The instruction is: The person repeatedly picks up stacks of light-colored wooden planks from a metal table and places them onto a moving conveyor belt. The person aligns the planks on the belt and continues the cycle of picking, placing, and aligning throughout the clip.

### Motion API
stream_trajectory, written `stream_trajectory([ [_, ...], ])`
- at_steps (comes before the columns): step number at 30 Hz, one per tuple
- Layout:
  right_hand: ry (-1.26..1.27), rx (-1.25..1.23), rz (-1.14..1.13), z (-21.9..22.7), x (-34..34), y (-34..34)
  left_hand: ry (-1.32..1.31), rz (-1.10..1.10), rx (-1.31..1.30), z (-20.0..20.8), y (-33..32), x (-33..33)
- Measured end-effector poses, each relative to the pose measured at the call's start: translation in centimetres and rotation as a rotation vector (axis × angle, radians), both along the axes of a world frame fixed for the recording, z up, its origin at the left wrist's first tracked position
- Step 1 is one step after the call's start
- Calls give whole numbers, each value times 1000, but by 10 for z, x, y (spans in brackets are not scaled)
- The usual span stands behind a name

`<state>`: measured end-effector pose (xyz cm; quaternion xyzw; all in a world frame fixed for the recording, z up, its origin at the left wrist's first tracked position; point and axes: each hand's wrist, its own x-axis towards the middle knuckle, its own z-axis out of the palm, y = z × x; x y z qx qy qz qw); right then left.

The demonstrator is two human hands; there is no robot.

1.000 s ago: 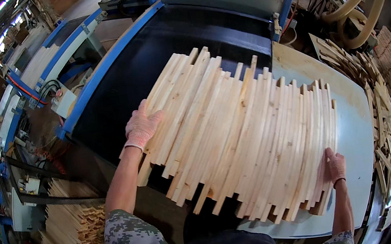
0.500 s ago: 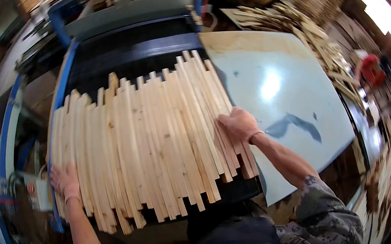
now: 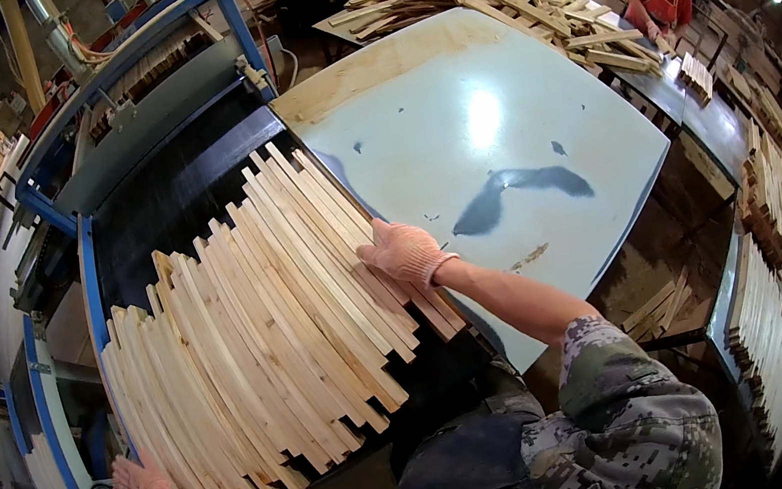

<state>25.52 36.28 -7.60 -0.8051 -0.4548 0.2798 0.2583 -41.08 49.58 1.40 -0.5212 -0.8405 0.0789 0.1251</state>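
Observation:
A wide row of pale wooden strips (image 3: 263,334) lies side by side on a black conveyor belt (image 3: 166,162), with uneven ends near and far. My left hand (image 3: 143,482), in a pinkish knit glove, is at the row's near left corner, fingers spread beside the outermost strips. My right hand (image 3: 404,251), gloved likewise, rests against the row's right edge, its fingers reaching over the outer strips. Its fingertips are partly hard to make out. Nothing is lifted from the belt by either hand.
A blue machine frame (image 3: 232,25) spans the belt's far end. To the right is a pale grey-blue sheet-topped table (image 3: 535,122), with a heap of loose wood pieces (image 3: 527,1) behind it. A person in red (image 3: 660,2) works at the far right, near stacked strips (image 3: 768,330).
The view has swung right, bringing the person in red into plainer sight. Both hands stay at the row's sides; the left is now at its near corner.

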Motion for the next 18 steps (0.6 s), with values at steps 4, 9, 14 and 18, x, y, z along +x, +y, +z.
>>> stream_trajectory([
  [4,166,422,-193,-62,24,-28,-158,123,10,25,-22,-16],
  [9,381,554,-272,-99,40,-43,77,-107,459,-20,-34,-109],
  [14,256,551,-255,-122,54,-47,-127,252,277,1,-41,-86],
  [18,44,448,-214,-104,45,-52,-19,108,280,-8,-40,-104],
])
